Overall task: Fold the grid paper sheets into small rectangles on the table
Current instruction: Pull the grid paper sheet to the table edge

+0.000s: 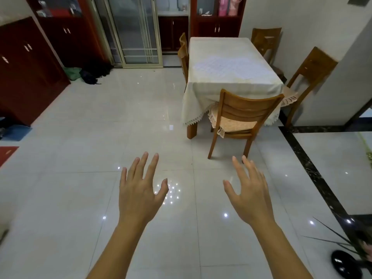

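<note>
Grid paper sheets lie flat on the cream tablecloth of the dining table, in the upper middle of the head view and several steps away. My left hand and my right hand are stretched out in front of me over the tiled floor, palms down, fingers spread and straight. Neither hand holds or touches anything. Both are far short of the table.
A wooden chair stands at the table's near end, more chairs on its right and one chair on its left. Dark red cabinets line the left wall. A potted plant sits at the lower right.
</note>
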